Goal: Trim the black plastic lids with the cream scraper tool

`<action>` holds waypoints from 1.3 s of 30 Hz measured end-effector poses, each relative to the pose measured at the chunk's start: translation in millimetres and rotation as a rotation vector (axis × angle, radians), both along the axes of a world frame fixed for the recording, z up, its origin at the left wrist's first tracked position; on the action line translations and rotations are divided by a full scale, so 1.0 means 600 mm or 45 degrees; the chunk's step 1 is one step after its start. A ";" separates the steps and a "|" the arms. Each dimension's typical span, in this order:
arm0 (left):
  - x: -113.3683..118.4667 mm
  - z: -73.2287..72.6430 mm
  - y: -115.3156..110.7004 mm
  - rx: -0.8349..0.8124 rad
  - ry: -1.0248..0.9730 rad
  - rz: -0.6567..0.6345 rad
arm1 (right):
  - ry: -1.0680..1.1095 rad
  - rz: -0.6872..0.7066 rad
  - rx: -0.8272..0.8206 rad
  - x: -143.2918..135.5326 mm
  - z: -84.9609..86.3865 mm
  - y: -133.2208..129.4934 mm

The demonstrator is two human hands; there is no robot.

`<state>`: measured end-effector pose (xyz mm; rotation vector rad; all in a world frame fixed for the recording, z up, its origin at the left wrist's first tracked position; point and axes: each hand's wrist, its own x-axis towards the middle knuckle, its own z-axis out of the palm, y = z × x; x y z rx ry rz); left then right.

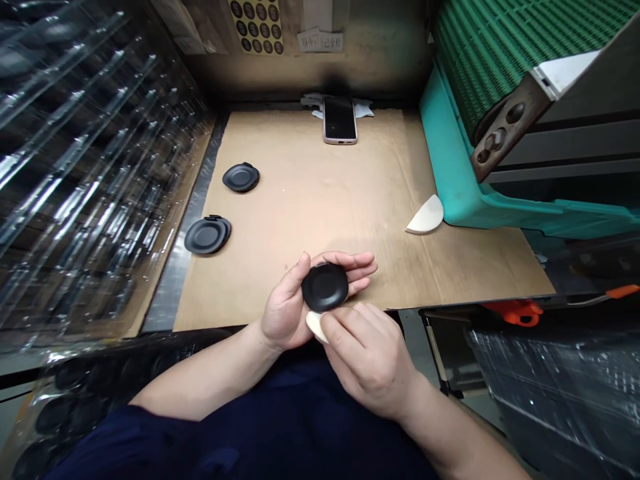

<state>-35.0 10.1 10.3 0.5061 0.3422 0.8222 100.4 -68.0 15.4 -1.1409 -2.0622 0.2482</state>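
Observation:
My left hand (287, 310) lies palm up, cradling a rounded black compact case (325, 288) between the thumb and the outstretched fingers. In a pinch between thumb and fingers, my right hand (373, 357) holds a cream-white sponge pad (315, 325), close to the case's near edge. Whether the pad touches the case I cannot tell. Most of the pad is hidden by my fingers. To the left lie two similar black cases, a farther one (241, 178) and a nearer one (207, 235). A white half-round pad (426, 215) rests on the right side.
Brown cardboard (310, 193) covers the worktop. A phone (340, 121) lies at the back on white cloth or tissue. On the right stand a teal bin (453, 180) and a green ribbed belt (520, 53). Stacked clear plastic trays (95, 173) rise at the left. An orange-handled tool (520, 312) is at lower right.

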 end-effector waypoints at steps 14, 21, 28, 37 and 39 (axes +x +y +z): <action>-0.055 -0.025 0.006 1.621 1.051 0.679 | -0.255 -0.670 0.228 0.090 -0.019 0.058; -0.081 -0.016 0.015 1.844 1.306 0.674 | -0.343 -0.642 0.016 0.082 -0.034 0.071; -0.133 0.016 0.034 1.449 1.566 0.383 | -0.318 -0.644 0.023 0.088 -0.043 0.068; -0.159 0.017 0.022 1.728 2.197 0.267 | -0.291 -0.630 0.054 0.089 -0.044 0.070; -0.161 0.014 0.014 1.796 2.230 0.166 | -0.294 -0.632 0.067 0.090 -0.045 0.070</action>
